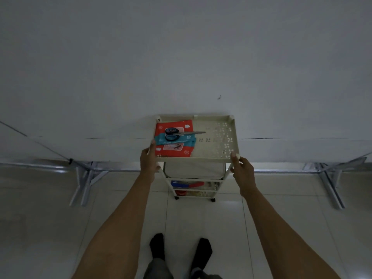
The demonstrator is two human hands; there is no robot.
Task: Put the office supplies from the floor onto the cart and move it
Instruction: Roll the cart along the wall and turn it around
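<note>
A cream three-tier cart [219, 157] on small black wheels stands against the white panel ahead. On its top tray lies a red and teal paper pack [177, 150], and black-handled scissors [181, 134] rest across it. My left hand [149, 161] grips the top tray's near left corner. My right hand [242, 168] grips the near right corner, thumb on the rim. The middle shelf holds a blue and red item [187, 185]; the bottom shelf holds something red [181, 192], partly hidden.
A white panel [181, 67] fills the view behind the cart, held by metal feet at the left [86, 178] and right [330, 180]. The floor is pale glossy tile [193, 218]. My feet in black socks [181, 250] stand just behind the cart.
</note>
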